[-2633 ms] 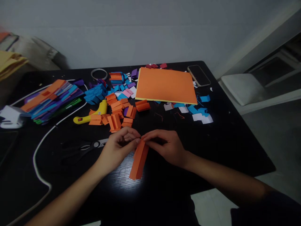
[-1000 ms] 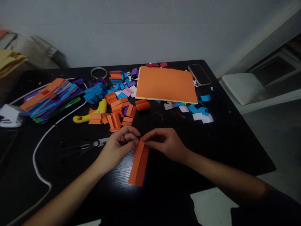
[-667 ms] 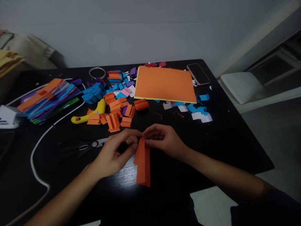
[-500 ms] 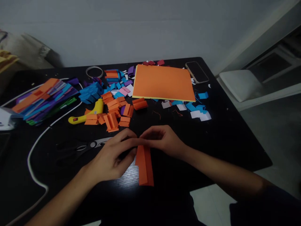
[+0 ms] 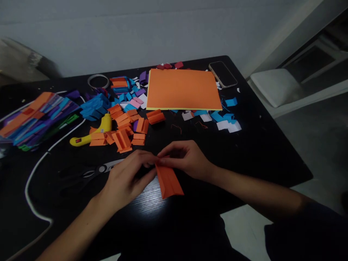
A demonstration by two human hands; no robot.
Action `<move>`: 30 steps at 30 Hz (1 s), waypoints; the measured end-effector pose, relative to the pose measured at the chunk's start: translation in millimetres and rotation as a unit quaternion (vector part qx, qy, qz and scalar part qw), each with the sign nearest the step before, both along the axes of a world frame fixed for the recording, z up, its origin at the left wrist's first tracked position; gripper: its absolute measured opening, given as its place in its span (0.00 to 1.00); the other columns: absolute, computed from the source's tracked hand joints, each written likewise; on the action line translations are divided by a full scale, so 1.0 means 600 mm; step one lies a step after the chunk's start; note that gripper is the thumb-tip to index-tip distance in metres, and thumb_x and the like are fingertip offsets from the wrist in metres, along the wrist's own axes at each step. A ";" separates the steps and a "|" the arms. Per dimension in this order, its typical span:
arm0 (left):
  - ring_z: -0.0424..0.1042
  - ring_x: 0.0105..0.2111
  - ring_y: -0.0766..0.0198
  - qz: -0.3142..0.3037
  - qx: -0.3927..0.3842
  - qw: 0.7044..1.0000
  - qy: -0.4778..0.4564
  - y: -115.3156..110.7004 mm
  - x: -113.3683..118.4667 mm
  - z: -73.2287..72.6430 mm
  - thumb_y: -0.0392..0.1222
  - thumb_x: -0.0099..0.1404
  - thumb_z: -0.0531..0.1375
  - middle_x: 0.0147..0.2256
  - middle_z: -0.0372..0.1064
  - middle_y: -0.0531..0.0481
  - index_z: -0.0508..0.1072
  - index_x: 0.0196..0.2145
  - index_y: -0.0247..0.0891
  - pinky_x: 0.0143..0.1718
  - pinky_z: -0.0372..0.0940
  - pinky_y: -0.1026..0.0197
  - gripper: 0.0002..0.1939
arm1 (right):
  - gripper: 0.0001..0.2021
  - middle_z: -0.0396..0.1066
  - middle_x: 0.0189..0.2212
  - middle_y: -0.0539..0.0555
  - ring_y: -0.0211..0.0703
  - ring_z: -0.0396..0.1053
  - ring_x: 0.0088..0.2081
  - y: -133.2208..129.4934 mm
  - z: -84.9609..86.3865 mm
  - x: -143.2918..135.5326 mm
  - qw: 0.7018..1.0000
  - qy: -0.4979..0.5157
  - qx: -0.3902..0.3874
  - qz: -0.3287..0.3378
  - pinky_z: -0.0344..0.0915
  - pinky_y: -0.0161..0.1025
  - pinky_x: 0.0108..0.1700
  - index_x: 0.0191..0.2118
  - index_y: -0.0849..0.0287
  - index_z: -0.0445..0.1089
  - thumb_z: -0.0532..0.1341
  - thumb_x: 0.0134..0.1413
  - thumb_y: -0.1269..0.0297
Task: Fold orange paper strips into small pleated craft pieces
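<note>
A folded orange paper strip (image 5: 170, 181) is pinched at its far end between my two hands, its near end pointing toward me. My left hand (image 5: 127, 177) grips the strip's left edge, fingers closed. From the other side my right hand (image 5: 187, 159) pinches the same end with thumb and fingers. Dark-handled scissors (image 5: 102, 169) lie left of my left hand, their blade tips hidden behind it. Beyond the hands is a pile of small folded orange paper pieces (image 5: 122, 139).
A yellow glue gun (image 5: 92, 136) with a white cord (image 5: 29, 185) lies left. Orange sheets (image 5: 183, 88) lie at the back, near a phone (image 5: 223, 74). Blue folded pieces (image 5: 95, 107), a tape roll (image 5: 98, 82), bundled coloured strips (image 5: 40, 119) and white scraps (image 5: 228, 125) surround them.
The orange strip has turned and lifted, its near end swinging up and to the right. Both hands stay on its far end. The camera view has shifted slightly.
</note>
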State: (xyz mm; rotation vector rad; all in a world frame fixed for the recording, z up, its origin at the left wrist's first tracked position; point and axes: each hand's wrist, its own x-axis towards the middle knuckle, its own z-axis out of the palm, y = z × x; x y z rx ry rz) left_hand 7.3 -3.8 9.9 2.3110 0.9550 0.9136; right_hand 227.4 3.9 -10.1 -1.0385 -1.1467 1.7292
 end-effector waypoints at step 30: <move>0.77 0.36 0.64 0.035 -0.067 0.997 -0.032 0.001 0.004 -0.005 0.33 0.67 0.66 0.37 0.76 0.50 0.75 0.44 0.41 0.35 0.71 0.64 0.09 | 0.13 0.83 0.34 0.52 0.43 0.81 0.39 -0.005 -0.004 -0.006 0.998 0.032 -0.028 -0.044 0.77 0.43 0.49 0.34 0.57 0.83 0.80 0.43 0.59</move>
